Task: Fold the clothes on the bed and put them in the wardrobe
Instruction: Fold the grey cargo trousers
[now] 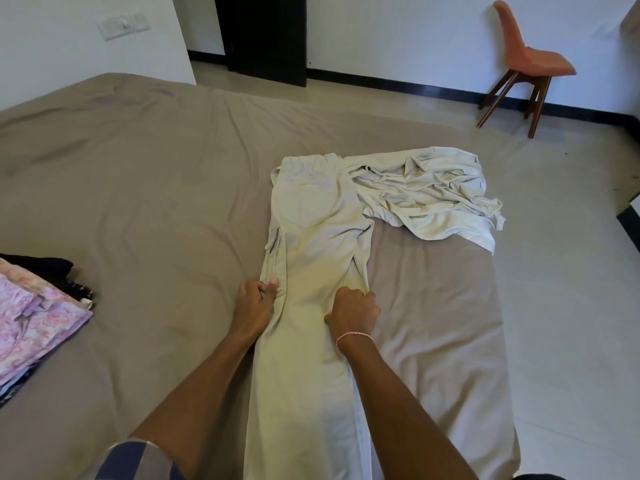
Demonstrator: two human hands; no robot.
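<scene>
Both side edges of the trousers (311, 220) are pinched in curled fingers, one by the left hand (255, 301), one by the right hand (355, 310). The stacked legs are seemingly kept aligned for folding.

Beige trousers (313, 258) flat on bed (138, 188), left hand (254, 303) and right hand (353, 311) apparently gripping their edges, crumpled garment (426, 192) beside

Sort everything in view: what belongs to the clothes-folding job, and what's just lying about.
Job: long beige cotton trousers, gripped by left hand and right hand; crumpled pale beige garment; folded stack topped with pink floral fabric; taupe-sheeted bed.
Lying about: orange chair with wooden legs; white wall switch plate.
</scene>
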